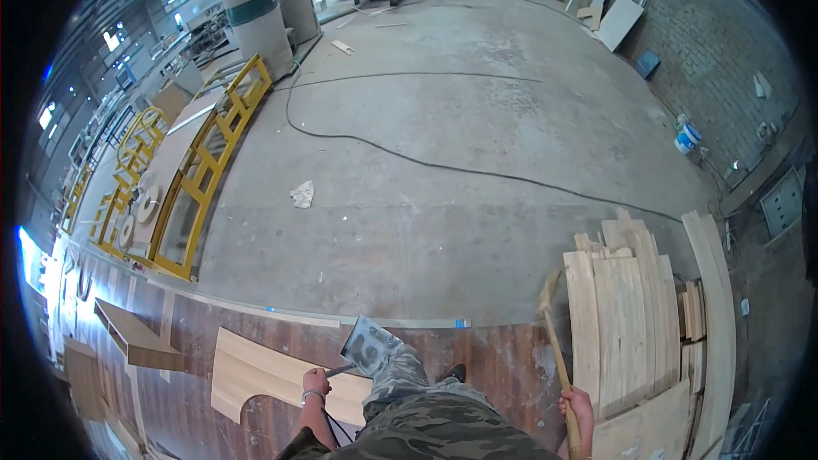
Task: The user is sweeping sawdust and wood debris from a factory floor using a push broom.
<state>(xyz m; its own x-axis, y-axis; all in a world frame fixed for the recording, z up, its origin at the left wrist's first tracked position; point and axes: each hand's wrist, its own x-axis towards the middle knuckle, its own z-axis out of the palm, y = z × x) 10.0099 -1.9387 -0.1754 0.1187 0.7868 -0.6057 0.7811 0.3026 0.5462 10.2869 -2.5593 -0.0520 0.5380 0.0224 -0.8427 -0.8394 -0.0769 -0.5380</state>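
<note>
1. Dustpan (pixel 372 346), grey and squarish, extends forward of the left grip (pixel 316 382), which is closed around its dark handle (pixel 340 370).
2. The right grip (pixel 577 409) clasps a tan, long-handled broom (pixel 559 362), its head forward of that grip.
3. Long pale wooden planks (pixel 626 324) lie stacked just right of the right grip.

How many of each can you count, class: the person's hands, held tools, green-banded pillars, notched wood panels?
Hands: 2 (left hand, right hand)
Held tools: 2 (square-ended tool, wooden-handled tool)
Green-banded pillars: 2 (left pillar, right pillar)
Notched wood panel: 1
Total: 7
</note>
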